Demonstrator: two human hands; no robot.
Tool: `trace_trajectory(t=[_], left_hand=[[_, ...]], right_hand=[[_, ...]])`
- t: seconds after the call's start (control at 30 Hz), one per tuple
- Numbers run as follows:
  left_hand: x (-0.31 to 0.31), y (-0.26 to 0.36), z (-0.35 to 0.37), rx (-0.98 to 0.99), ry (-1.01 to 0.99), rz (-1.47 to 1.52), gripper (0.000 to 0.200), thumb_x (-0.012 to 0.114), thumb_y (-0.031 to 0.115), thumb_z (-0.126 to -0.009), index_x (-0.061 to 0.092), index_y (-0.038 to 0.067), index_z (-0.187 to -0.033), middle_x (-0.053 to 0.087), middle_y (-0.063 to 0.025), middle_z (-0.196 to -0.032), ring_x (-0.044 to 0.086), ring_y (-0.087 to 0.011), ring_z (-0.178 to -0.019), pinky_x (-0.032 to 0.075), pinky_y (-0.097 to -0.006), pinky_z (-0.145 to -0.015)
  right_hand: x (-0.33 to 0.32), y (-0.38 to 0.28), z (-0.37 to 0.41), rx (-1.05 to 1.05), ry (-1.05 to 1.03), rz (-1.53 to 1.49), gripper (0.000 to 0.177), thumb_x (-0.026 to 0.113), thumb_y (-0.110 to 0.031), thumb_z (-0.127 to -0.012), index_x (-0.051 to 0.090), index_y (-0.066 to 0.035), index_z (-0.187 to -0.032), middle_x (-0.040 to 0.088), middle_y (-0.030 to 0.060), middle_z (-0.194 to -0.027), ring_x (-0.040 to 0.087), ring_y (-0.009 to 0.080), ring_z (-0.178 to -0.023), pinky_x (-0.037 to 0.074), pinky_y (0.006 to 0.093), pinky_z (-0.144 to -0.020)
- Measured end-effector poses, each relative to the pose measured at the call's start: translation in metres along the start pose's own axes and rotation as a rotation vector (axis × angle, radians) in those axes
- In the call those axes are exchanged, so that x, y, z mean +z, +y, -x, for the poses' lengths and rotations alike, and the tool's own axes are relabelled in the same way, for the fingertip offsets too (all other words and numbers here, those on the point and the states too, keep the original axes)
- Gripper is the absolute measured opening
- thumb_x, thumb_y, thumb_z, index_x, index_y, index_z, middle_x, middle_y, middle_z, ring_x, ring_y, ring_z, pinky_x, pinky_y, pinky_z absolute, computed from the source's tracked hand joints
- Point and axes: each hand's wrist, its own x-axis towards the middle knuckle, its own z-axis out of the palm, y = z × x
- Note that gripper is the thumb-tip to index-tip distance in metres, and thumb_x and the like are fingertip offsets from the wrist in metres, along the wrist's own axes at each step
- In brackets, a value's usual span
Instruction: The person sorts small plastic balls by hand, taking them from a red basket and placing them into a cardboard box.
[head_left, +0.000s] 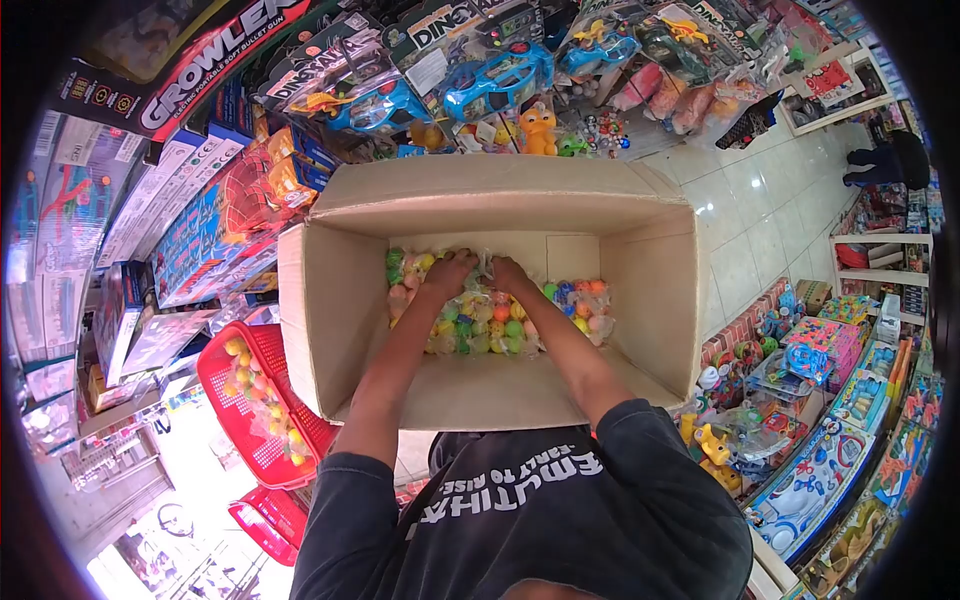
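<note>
A large open cardboard box stands in front of me, its bottom covered with clear plastic packs of small colourful balls. Both my arms reach down into it. My left hand and my right hand sit close together at the far side of the box, fingers curled into the plastic of one pack of balls. How firmly each hand grips is hard to see.
A red plastic basket holding packed balls hangs left of the box. Boxed toys are stacked at left, hanging toy guns behind. Shelves of toys fill the right. Tiled floor lies beyond; a seated person is far right.
</note>
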Motion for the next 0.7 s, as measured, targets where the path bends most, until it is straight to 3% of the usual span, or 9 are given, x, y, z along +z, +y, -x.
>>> trace_trajectory(t=[0.2,0.37,0.43,0.47,0.53,0.63,0.7], left_hand=[[-0.001,-0.003,-0.007,0.005,-0.044,-0.010,0.056,0.065,0.002,-0.063,0.048,0.014,-0.115,0.039,-0.0090,-0.124,0.046,-0.0313,-0.109,0.045,-0.0398,-0.086],[0.001,-0.008,-0.009,0.033,-0.084,0.004,0.061,0.068,0.005,-0.061,0.048,0.016,-0.117,0.037,-0.0080,-0.126,0.045,-0.0318,-0.110,0.046,-0.0404,-0.085],[-0.006,-0.007,-0.010,-0.008,-0.154,0.005,0.068,0.071,0.009,-0.059,0.046,0.019,-0.121,0.035,-0.0088,-0.129,0.038,-0.0334,-0.117,0.041,-0.0456,-0.091],[-0.009,-0.006,-0.011,-0.007,-0.149,0.001,0.068,0.071,0.009,-0.059,0.046,0.019,-0.121,0.035,-0.0088,-0.129,0.038,-0.0334,-0.117,0.041,-0.0456,-0.091],[-0.019,0.000,-0.009,-0.086,-0.265,-0.050,0.077,0.073,0.014,-0.061,0.039,0.023,-0.129,0.023,-0.0119,-0.138,0.021,-0.0359,-0.128,0.026,-0.0500,-0.101],[-0.015,-0.007,-0.011,-0.089,-0.239,-0.056,0.082,0.074,0.015,-0.061,0.035,0.026,-0.132,0.020,-0.0126,-0.140,0.013,-0.0353,-0.131,0.020,-0.0521,-0.103],[-0.017,-0.006,-0.010,-0.088,-0.223,-0.061,0.080,0.073,0.012,-0.062,0.035,0.024,-0.132,0.022,-0.0137,-0.139,0.014,-0.0354,-0.131,0.022,-0.0520,-0.102]], right_hand=[[-0.009,-0.009,0.008,0.007,-0.034,0.050,0.054,0.069,-0.040,-0.065,0.055,-0.001,-0.100,0.060,0.0219,-0.094,0.058,0.0348,-0.088,0.046,0.0415,-0.078],[0.003,0.001,0.005,-0.035,0.012,0.029,0.050,0.069,-0.034,-0.063,0.056,-0.002,-0.098,0.060,0.0207,-0.093,0.058,0.0338,-0.088,0.047,0.0404,-0.078],[-0.003,-0.003,0.003,-0.065,0.046,0.032,0.046,0.069,-0.032,-0.063,0.057,-0.002,-0.097,0.061,0.0197,-0.093,0.058,0.0334,-0.088,0.047,0.0400,-0.078],[-0.008,-0.004,0.001,-0.073,-0.058,0.069,0.045,0.069,-0.029,-0.063,0.058,-0.004,-0.097,0.061,0.0186,-0.093,0.058,0.0325,-0.089,0.047,0.0391,-0.078],[-0.016,-0.003,-0.002,-0.078,-0.160,0.107,0.043,0.068,-0.027,-0.062,0.058,-0.005,-0.098,0.062,0.0174,-0.094,0.059,0.0317,-0.089,0.047,0.0383,-0.078],[-0.025,0.001,-0.002,-0.099,-0.224,0.116,0.045,0.067,-0.024,-0.063,0.056,-0.007,-0.103,0.061,0.0164,-0.096,0.059,0.0301,-0.090,0.047,0.0366,-0.078],[-0.033,0.004,0.003,-0.134,-0.136,0.105,0.048,0.067,-0.023,-0.063,0.055,-0.006,-0.106,0.061,0.0165,-0.097,0.059,0.0288,-0.090,0.047,0.0355,-0.078]])
